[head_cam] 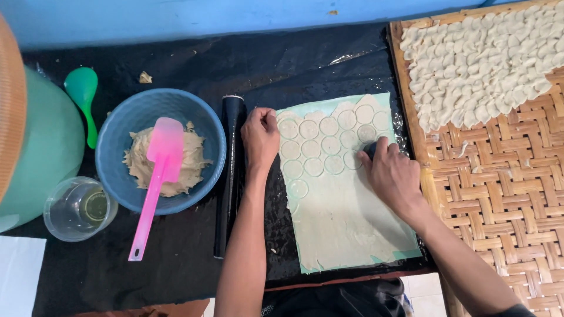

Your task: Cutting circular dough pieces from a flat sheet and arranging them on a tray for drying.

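Hands [260, 136] [392, 176] atop rolled dough sheet [341, 217]

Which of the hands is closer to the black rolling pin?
The left hand. It rests fisted on the dough sheet's edge, just right of the black rolling pin. The right hand presses a cutter farther right, across the sheet.

The right hand [392, 176] hides most of a dark cutter [371, 149]; the tray [499, 194] runs off the right edge; the green bowl [41, 147] is cut off left.
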